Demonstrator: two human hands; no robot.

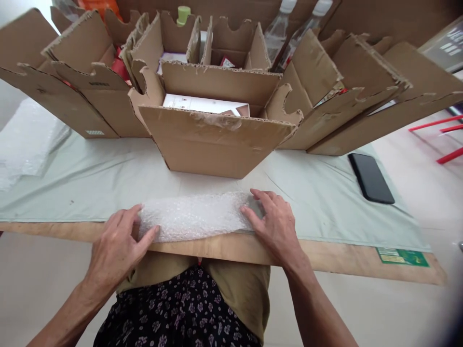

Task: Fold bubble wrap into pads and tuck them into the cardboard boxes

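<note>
A long, flat bundle of bubble wrap [195, 217] lies crosswise near the table's front edge. My left hand [117, 241] grips its left end, the thumb on the wrap's near face and the fingers bent around the end. At the opposite end my right hand [273, 221] holds the wrap between its thumb and curved fingers. Whether anything is inside the wrap I cannot tell. Just beyond stands an open cardboard box [213, 142] with a white carton [202, 103] in it.
More cardboard bins [97, 106] line the back, with two clear bottles [278, 29] behind them. A loose bubble wrap sheet [29, 140] lies at the left. On the pale green cloth [314, 197] rests a black phone [371, 177] at the right. Wooden edging [325, 255] shows in front.
</note>
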